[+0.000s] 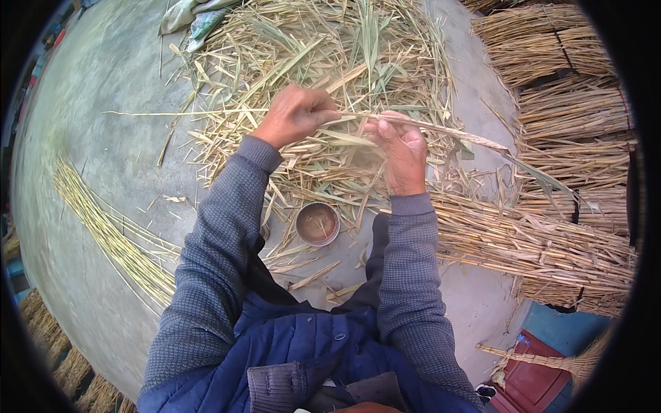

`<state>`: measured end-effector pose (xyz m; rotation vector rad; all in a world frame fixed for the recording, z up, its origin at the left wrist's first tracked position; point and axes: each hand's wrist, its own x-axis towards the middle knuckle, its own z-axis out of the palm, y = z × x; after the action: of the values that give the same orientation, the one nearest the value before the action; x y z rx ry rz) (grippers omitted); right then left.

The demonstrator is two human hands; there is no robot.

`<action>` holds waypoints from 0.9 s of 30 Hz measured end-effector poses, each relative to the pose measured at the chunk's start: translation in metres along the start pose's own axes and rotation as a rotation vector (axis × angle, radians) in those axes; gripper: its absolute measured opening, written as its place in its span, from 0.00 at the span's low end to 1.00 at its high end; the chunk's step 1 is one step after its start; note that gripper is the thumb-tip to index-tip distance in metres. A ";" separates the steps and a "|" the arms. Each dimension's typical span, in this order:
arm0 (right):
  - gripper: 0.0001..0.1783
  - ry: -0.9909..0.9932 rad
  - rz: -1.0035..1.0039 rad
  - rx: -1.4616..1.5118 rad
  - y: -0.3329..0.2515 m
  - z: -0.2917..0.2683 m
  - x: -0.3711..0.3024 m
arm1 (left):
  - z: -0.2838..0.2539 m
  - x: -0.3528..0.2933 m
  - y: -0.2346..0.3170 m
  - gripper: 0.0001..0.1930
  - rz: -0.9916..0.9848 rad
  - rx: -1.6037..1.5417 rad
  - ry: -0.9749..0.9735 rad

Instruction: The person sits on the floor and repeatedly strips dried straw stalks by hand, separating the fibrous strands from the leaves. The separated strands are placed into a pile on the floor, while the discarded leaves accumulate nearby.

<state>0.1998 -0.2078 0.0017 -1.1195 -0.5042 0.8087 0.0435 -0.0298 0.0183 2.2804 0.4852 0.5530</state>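
A long, thin reed stalk [454,132] lies almost level across both of my hands. Its thin pale end points left, and the thicker, husk-covered end with a drooping dry leaf [544,177] reaches right. My left hand [296,113] is closed in a pinch on the stalk, knuckles up. Close beside it, my right hand [401,151] holds the same stalk between thumb and fingers, palm partly turned up. Beneath both hands spreads a heap of stripped husks and leaves [275,51]. Between my legs on the floor stands a small round bowl [297,223] with something brownish inside.
Pale peeled stalks [113,234] lie on the concrete floor at left. A loose bundle of unpeeled reeds [530,241] is at right, beside stacked tied bundles [571,117]. A broom-like bunch [544,359] crosses a dark red panel [533,382]. Crumpled cloth [182,17] lies far left.
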 end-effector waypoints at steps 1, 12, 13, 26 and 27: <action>0.14 0.006 0.020 0.004 -0.003 -0.003 0.001 | -0.008 -0.001 0.000 0.09 -0.057 -0.028 -0.038; 0.16 0.056 -0.014 -0.010 0.001 0.008 0.002 | 0.009 -0.007 0.014 0.08 0.107 0.057 0.057; 0.16 0.063 -0.020 -0.012 0.001 0.008 0.001 | 0.013 -0.006 0.014 0.08 0.013 -0.066 0.069; 0.18 0.129 -0.023 -0.093 -0.001 -0.028 0.004 | -0.052 -0.006 -0.034 0.09 -0.289 -0.721 0.568; 0.18 0.133 -0.030 -0.097 -0.003 -0.031 0.005 | -0.058 -0.007 -0.042 0.08 -0.267 -0.745 0.645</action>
<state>0.2258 -0.2227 -0.0076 -1.2434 -0.4515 0.6848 -0.0001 0.0268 0.0235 1.2806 0.7266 1.1156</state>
